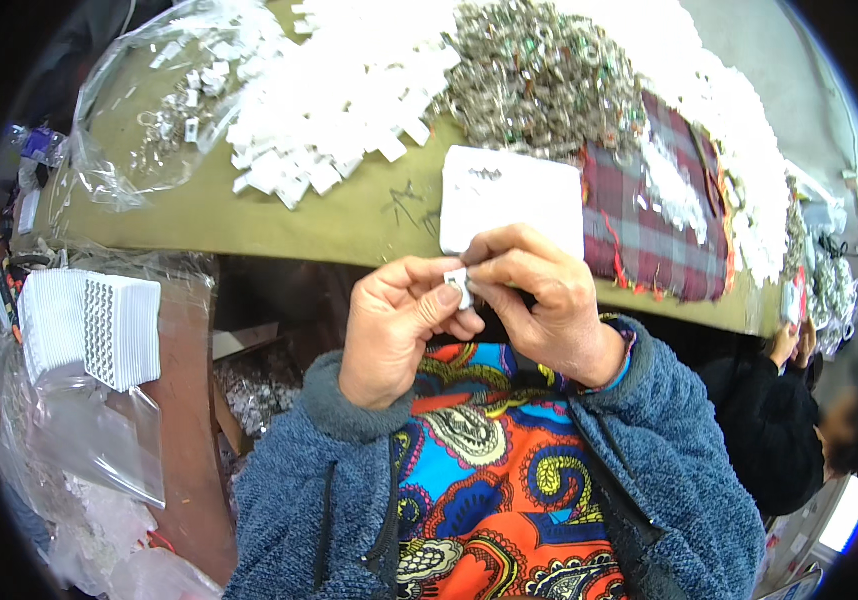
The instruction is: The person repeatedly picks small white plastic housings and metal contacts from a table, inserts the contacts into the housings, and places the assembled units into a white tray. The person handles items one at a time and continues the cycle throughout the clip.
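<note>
A small white plastic piece (461,288) with a dark slot is held up in front of my chest, over the table's near edge. My left hand (389,318) pinches it between thumb and fingers. From the other side, my right hand (546,298) has thumb and fingertips closed at its edge; any smaller part between them is hidden. Just beyond my hands lies a white rectangular pad (514,195) with a few small dark bits on top. A large heap of white plastic pieces (334,100) spreads behind it to the left, beside a heap of small shiny grey-green parts (544,80).
Right of the pad is a plaid cloth (639,225) with clear bits on it. A clear plastic bag (114,150) holds loose parts at far left. Stacked white cards (121,325) stand on a brown side surface (189,430). A co-worker in black (774,430) sits at right.
</note>
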A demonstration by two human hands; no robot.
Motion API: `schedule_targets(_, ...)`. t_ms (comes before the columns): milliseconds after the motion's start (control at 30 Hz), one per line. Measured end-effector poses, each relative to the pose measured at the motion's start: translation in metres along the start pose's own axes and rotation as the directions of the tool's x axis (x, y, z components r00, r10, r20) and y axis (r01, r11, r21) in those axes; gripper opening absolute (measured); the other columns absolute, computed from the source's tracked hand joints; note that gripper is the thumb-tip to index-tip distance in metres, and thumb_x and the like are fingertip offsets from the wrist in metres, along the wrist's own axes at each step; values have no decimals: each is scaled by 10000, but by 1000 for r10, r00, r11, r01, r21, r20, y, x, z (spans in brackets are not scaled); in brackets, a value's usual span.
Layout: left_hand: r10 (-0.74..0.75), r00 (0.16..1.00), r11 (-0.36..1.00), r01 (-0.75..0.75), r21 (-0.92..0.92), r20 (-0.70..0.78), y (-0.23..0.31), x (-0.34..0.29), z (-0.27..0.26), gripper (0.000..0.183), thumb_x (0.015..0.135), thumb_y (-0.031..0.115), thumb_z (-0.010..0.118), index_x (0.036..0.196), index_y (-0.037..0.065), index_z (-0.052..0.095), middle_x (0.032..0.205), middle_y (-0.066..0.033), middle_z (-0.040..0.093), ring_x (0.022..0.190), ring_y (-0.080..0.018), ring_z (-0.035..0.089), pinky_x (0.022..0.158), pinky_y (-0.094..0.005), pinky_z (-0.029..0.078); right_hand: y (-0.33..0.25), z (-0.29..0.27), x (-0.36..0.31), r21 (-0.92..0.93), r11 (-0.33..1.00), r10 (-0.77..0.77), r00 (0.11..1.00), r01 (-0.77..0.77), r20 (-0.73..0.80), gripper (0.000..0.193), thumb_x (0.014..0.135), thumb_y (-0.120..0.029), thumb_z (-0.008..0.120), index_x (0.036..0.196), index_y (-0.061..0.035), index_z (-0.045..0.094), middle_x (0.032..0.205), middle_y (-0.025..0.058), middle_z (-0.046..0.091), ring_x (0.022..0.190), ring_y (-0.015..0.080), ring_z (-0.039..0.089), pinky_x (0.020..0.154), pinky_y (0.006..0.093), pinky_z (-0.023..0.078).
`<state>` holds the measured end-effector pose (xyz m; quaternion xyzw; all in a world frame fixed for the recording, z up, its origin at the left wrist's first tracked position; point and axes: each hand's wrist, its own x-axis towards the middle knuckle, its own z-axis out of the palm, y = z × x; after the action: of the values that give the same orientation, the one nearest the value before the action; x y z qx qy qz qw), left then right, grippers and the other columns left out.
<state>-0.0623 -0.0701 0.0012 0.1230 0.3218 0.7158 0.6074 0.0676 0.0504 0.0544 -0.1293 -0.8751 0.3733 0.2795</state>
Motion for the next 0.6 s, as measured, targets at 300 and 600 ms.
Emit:
schedule_targets(300,47,995,972,-24,-233,93,26,13,-14,254,1036,180,501,1208,-7,496,889,-90,565,761,-183,669,652,-293,622,27,-20,100,-217,976,29,958,34,284,93,787,-23,745,847,11,682,802,114,634,730,260,647,648,335,509)
schedule_targets(600,55,996,986,-43,-161,67,41,18,-34,325,1054,297,472,886,34,562,708,-21,497,641,-154,599,547,-281,517,51,5,158,-428,901,77,947,67,311,76,797,-65,717,831,3,706,809,101,643,719,282,649,701,368,515)
